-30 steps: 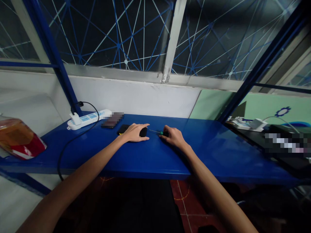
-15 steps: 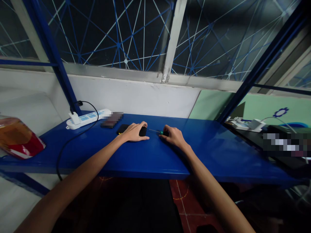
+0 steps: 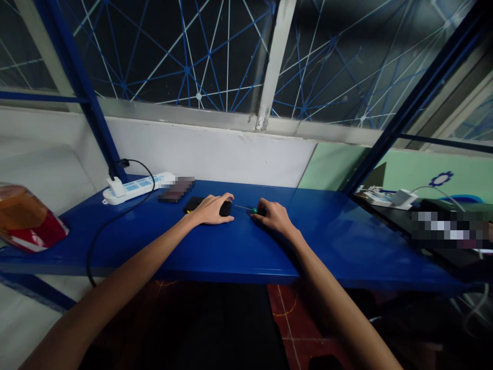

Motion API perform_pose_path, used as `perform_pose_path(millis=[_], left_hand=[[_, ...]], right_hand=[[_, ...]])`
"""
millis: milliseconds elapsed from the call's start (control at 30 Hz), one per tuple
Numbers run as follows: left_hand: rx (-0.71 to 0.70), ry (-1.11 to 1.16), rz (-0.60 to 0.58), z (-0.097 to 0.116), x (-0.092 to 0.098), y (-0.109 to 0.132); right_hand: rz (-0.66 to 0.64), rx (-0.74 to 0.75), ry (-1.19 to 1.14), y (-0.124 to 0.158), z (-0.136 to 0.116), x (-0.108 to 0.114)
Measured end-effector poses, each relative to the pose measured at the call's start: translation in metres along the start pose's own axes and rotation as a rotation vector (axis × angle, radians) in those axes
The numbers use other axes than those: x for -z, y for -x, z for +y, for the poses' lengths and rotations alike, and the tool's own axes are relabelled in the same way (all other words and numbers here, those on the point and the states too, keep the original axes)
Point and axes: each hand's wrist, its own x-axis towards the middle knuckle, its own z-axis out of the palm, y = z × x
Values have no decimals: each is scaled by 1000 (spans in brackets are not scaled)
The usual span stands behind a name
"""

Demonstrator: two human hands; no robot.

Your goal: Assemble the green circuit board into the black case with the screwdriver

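On the blue table, my left hand lies over a flat black box-shaped object. My thumb is on its near side and the fingers reach to its far side, so its middle is hidden under the hand. My right hand is closed around the green and black handle of a screwdriver. Its thin metal shaft points left, with the tip close to the right end of the black object. Whether the tip touches it I cannot tell.
Behind my left hand lies a dark phone beside a white power strip with a black cable. A red and orange package stands far left. White chargers sit on a dark surface at right.
The view has shifted very slightly. Both hands, the screwdriver and the black object keep nearly the same places.
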Motion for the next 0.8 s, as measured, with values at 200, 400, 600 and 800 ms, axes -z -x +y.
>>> perform_pose_path(millis=[200, 400, 600, 800], left_hand=[[13, -5, -10, 1, 0, 0], [-19, 14, 14, -2, -3, 0], [-14, 16, 5, -5, -5, 0], [-12, 11, -8, -2, -2, 0]], right_hand=[[-1, -5, -2, 1, -2, 2], [-12, -2, -2, 3, -7, 5], [-15, 46, 55, 2, -2, 5], [-9, 58, -13, 2, -2, 6]])
